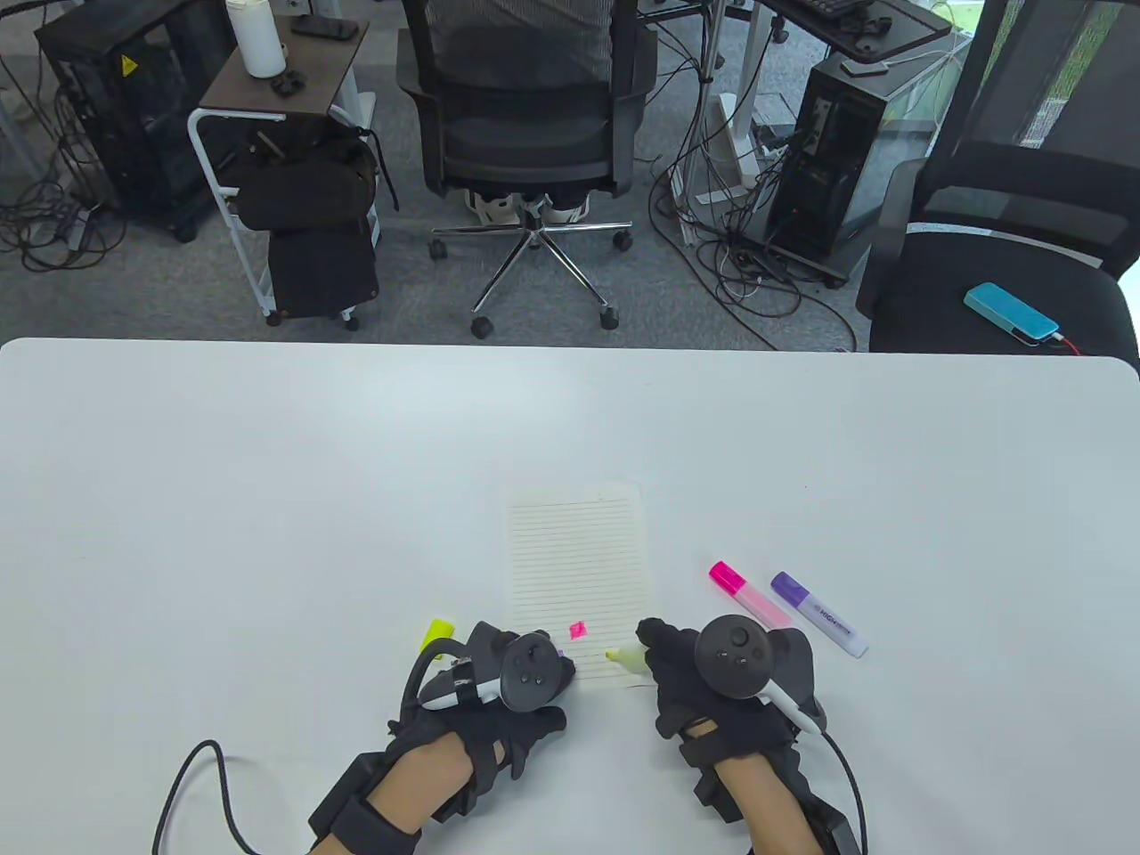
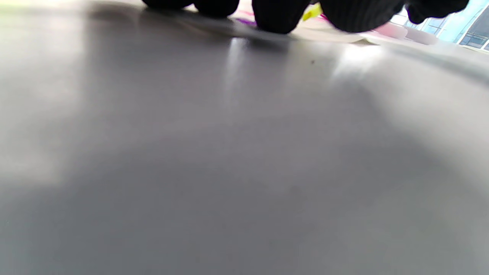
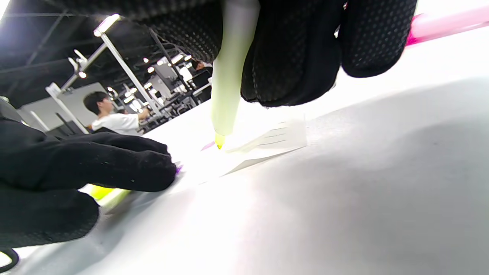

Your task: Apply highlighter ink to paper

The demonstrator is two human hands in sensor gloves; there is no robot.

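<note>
A lined sheet of paper (image 1: pixel 577 570) lies on the white table, with a pink ink patch (image 1: pixel 578 631) and a purple mark near its lower left. My right hand (image 1: pixel 704 677) grips an uncapped yellow highlighter (image 1: pixel 626 658), its tip over the paper's lower right part; in the right wrist view the highlighter (image 3: pixel 229 76) points down with its tip at the paper (image 3: pixel 263 141). My left hand (image 1: pixel 508 686) rests on the paper's lower left corner, fingers pressing down. The left wrist view shows my fingertips (image 2: pixel 280 15) on the table.
A yellow cap (image 1: pixel 437 633) lies left of my left hand. A pink highlighter (image 1: pixel 748 595) and a purple highlighter (image 1: pixel 818 614) lie right of the paper. The table (image 1: pixel 267 499) stretches wide to the left and back. Chairs and computers stand beyond the far edge.
</note>
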